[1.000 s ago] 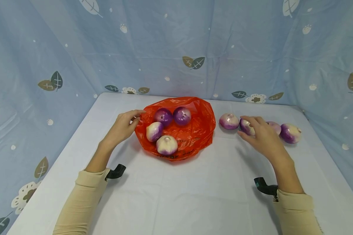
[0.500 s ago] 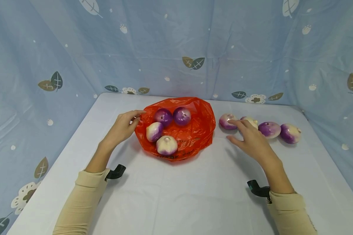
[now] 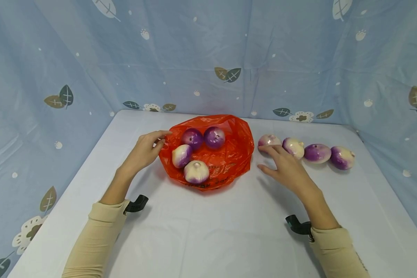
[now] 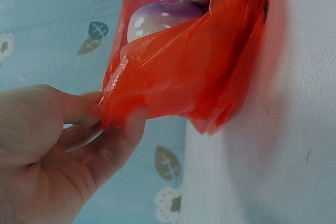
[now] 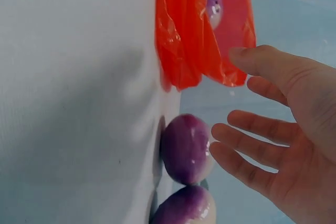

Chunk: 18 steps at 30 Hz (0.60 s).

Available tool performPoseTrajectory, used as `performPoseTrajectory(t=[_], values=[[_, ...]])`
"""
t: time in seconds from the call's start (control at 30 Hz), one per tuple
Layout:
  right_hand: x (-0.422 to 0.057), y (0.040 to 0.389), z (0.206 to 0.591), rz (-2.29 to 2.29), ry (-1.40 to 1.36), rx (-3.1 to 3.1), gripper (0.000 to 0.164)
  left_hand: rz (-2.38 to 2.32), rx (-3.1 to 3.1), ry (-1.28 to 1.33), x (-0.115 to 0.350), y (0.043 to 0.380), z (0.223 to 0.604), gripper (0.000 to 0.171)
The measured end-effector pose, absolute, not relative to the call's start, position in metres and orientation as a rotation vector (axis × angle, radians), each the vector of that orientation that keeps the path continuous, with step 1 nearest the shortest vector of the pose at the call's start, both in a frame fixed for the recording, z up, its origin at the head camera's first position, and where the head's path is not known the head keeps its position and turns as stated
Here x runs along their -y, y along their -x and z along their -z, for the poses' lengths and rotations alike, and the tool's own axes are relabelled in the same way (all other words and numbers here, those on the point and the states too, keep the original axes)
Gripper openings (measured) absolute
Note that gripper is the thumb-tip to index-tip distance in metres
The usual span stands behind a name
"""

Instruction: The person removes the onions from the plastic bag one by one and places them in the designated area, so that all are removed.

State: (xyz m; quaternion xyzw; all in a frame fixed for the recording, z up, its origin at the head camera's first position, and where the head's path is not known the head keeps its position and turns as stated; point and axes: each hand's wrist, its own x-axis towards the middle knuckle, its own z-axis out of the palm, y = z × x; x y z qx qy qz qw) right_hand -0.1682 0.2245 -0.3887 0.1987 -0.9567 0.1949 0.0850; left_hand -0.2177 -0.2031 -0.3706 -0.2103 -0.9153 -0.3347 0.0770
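An open red plastic bag (image 3: 229,158) lies on the table with several purple-and-white onions inside, one pale onion (image 3: 196,172) nearest its front edge. My left hand (image 3: 146,152) pinches the bag's left rim between thumb and fingers, as the left wrist view also shows. To the bag's right, several onions stand in a row, from a pinkish onion (image 3: 269,140) to a purple onion (image 3: 343,158) at the far end. My right hand (image 3: 287,170), fingers spread and holding nothing, hovers in front of the pinkish onion, partly covering it. In the right wrist view, the palm (image 5: 310,156) shows bare.
The white table (image 3: 208,231) backs onto a blue leaf-patterned curtain (image 3: 194,58). A black wrist mount (image 3: 137,203) sits at the left sleeve, and another black mount (image 3: 297,225) at the right one.
My right hand has moved left along the row, from the second onion to in front of the pinkish one, uncovering the onions behind it. My left hand and the bag have stayed put.
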Motion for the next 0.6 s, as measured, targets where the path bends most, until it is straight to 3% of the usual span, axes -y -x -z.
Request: performPoseTrajectory(t=[0.6], values=[[-0.201, 0.168, 0.397, -0.589, -0.717, 2.848, 0.055, 0.997, 2.726, 0.622, 0.206, 0.219, 0.372, 0.037]])
